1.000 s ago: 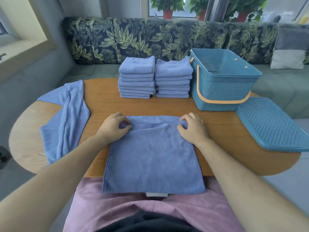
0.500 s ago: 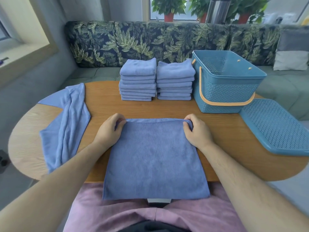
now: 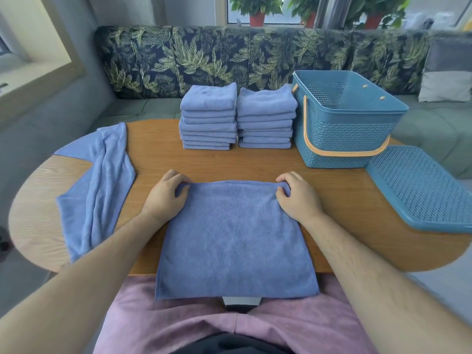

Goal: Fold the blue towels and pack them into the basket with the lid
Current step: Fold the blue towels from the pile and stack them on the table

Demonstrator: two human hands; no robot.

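Wooden table, oval, backed by a leaf-print sofa, carries the work. The half-folded towel lies flat on it, its far edge running from one hand to the other. Its length stretches from the hands back toward the person, and its near edge hangs over the table's rim.

The left hand pinches the far left corner and the right hand the far right, fingers curled over the hem. Each hand is equally close to its own corner, so the next fold probably needs both together.

Beyond the hands stand two stacks of folded towels. Beyond the right hand is the open basket, with its lid flat beside it. Outside the left hand lies a loose towel.
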